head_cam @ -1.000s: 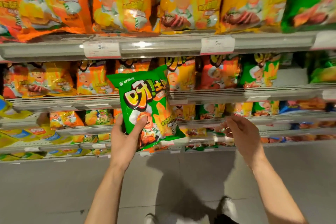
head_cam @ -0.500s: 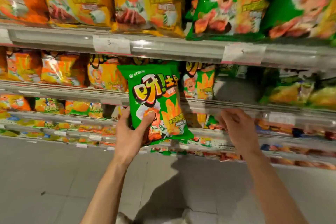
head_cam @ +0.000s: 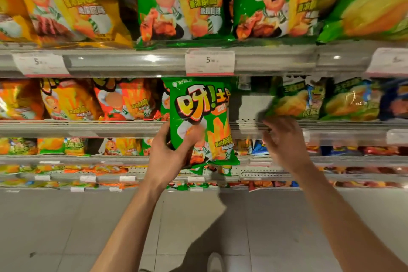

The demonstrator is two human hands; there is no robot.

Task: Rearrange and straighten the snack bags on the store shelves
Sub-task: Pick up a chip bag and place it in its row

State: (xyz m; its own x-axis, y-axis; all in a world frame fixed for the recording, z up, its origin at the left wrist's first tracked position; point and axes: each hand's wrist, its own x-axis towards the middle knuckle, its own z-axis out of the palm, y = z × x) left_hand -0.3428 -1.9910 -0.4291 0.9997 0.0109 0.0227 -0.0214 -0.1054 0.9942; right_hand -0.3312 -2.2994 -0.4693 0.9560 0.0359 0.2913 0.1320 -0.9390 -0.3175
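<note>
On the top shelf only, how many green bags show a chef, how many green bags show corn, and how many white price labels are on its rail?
Green bags with a chef: 2
Green bags with corn: 1
White price labels: 3
Total: 6

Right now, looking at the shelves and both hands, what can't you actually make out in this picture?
- Right hand: motion-blurred in the head view, so whether it grips the green bag above it is unclear.
- Held green bag: its lower left is covered by the left hand.
- Price tag: small print beyond the 5 is unreadable.
- Top-shelf bags: their tops are cut off by the frame edge.
</note>
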